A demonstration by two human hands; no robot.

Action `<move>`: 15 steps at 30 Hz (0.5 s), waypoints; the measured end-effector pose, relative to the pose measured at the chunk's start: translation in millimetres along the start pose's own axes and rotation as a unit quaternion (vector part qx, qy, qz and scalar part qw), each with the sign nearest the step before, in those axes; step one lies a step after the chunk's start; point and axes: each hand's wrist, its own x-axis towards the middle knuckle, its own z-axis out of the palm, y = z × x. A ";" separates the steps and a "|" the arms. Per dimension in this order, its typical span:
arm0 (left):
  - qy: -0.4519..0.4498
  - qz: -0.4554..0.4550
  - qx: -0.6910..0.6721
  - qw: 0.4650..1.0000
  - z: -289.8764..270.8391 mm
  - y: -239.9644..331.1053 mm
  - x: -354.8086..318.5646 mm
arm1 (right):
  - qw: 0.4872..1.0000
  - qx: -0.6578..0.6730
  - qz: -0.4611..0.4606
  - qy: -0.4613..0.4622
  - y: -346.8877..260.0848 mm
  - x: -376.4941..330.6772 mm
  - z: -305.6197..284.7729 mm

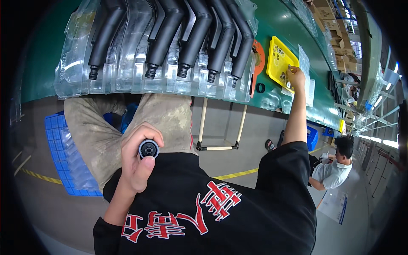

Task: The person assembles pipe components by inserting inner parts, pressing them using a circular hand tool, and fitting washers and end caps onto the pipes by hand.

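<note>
Wrapped around a black round part (148,148) with a pale ring at its rim, my left hand (135,159) is held over my lap. The part faces up end-on, so its length is hidden. My right hand (296,78) reaches out to the yellow tray (270,63), its fingertips pinched together above it. Whatever they may hold is too small to make out. Small rings and round pieces (278,54) lie in the tray. Ahead of me, several bent black tubes (162,42) with ribbed ends rest in a clear plastic blister tray (127,83).
On the green table (278,19) lie an orange disc-like object (259,59), a black ring (260,88) and paper sheets (309,91). A blue crate (57,157) with clear plastic stands at my left. A pale tubular frame (217,148) is below the table. Another person (333,170) sits at right.
</note>
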 end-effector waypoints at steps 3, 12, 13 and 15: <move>0.007 -0.001 0.000 1.000 0.0 0.9 0.4 | 0.999 0.009 0.034 0.000 0.1 6.6 0.6; 0.012 -0.002 0.003 1.000 0.6 0.2 2.5 | 0.956 0.276 0.085 0.053 6.5 -0.8 -9.5; 0.012 -0.001 0.002 1.000 1.1 0.0 2.7 | 0.906 0.406 0.100 0.064 11.5 -2.3 -10.8; 0.010 0.002 0.000 1.000 1.9 -0.1 2.9 | 0.838 0.529 0.112 0.077 10.3 -8.3 -17.7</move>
